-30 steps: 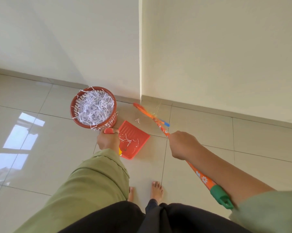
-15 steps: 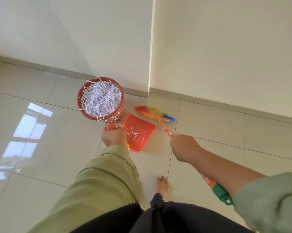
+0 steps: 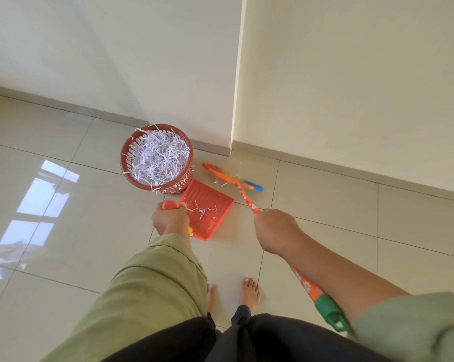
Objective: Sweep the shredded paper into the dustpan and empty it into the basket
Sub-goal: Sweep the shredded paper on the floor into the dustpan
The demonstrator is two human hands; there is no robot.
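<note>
Floor by wall corner: my left hand [image 3: 170, 220] holds dustpan [image 3: 207, 210], right [image 3: 274, 228] grips broom [image 3: 246, 198]; sweeping shreds [image 3: 219, 181]; next, tip into basket [image 3: 156, 156].

Glossy tiled floor [image 3: 325, 231], cream walls [image 3: 351, 74] (corner), bare feet [image 3: 250, 293]

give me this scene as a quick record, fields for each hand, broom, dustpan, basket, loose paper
left hand: grips the dustpan handle
right hand: grips the broom shaft
broom: head down on the floor beyond the dustpan, blurred
dustpan: red, on the floor beside the basket, a few shreds inside
basket: red, by the wall corner, heaped with shredded paper
loose paper: a few strands on the floor at the broom head
</note>
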